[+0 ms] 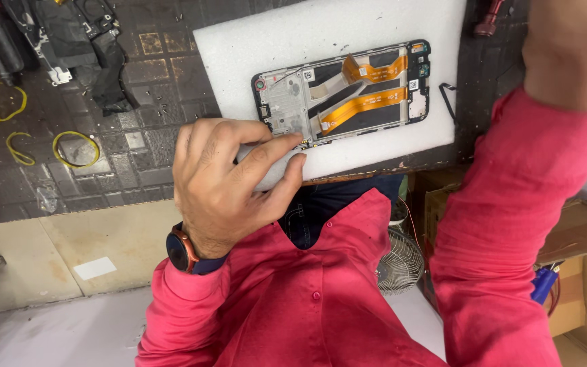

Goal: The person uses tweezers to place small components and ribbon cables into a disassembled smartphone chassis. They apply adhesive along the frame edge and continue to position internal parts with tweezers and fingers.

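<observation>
An opened phone (345, 88) without its back cover lies on a white foam pad (253, 41), with orange flex cables and a metal shield showing. My left hand (229, 183), a watch on its wrist, rests at the pad's near edge. Its thumb and forefinger are pinched together on a tiny part (305, 143) at the phone's near edge. My right arm in a red sleeve (511, 224) rises past the top right corner. The right hand itself is out of view.
The dark, scuffed work mat (137, 136) carries yellow rubber bands (75, 148), black phone parts (83, 34) and tiny screws at the left. A red-handled tool (489, 19) lies at the top right. Below the bench edge stand a small fan (399, 261) and cardboard boxes (579, 272).
</observation>
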